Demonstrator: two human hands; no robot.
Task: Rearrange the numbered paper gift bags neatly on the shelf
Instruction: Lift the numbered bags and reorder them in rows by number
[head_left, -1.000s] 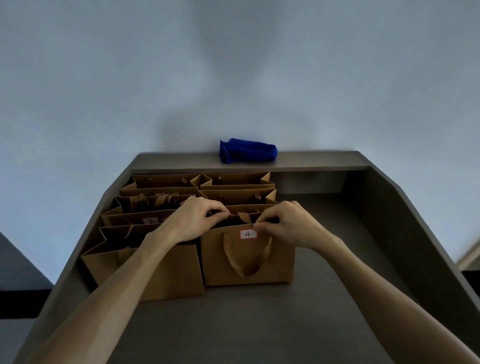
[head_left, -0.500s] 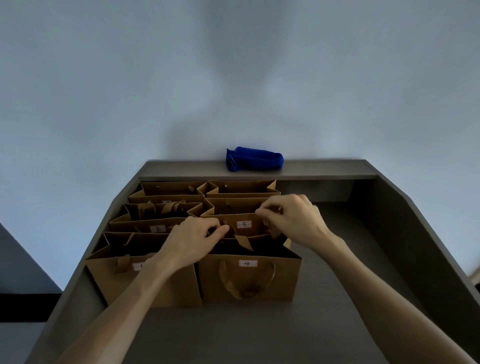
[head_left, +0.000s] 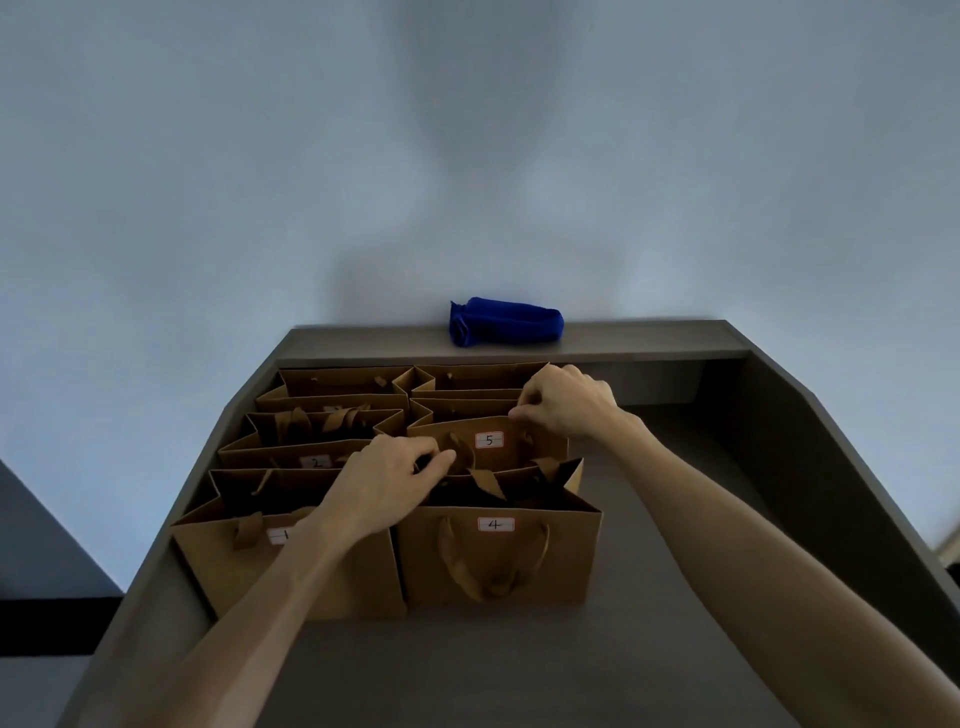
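Note:
Several brown paper gift bags stand in two columns on the grey shelf (head_left: 649, 649). Bag 4 (head_left: 498, 561) is at the front right, with bag 1 (head_left: 260, 566) to its left. Behind bag 4 stands bag 5 (head_left: 498, 441), and bag 2 (head_left: 291, 457) is behind bag 1. My left hand (head_left: 384, 483) pinches bag 5's front left edge near its handle. My right hand (head_left: 566, 402) pinches the top right rim of bag 5. More bags stand further back, their labels hidden.
A rolled blue cloth (head_left: 506, 321) lies on the raised back ledge (head_left: 649, 340). A slanted side wall (head_left: 831, 467) bounds the shelf on the right. Bare shelf surface lies to the right of the bags and in front of them.
Both hands left bag 4's top edge and moved back to bag 5. Bag 4 now stands free at the front. The view shifted a little.

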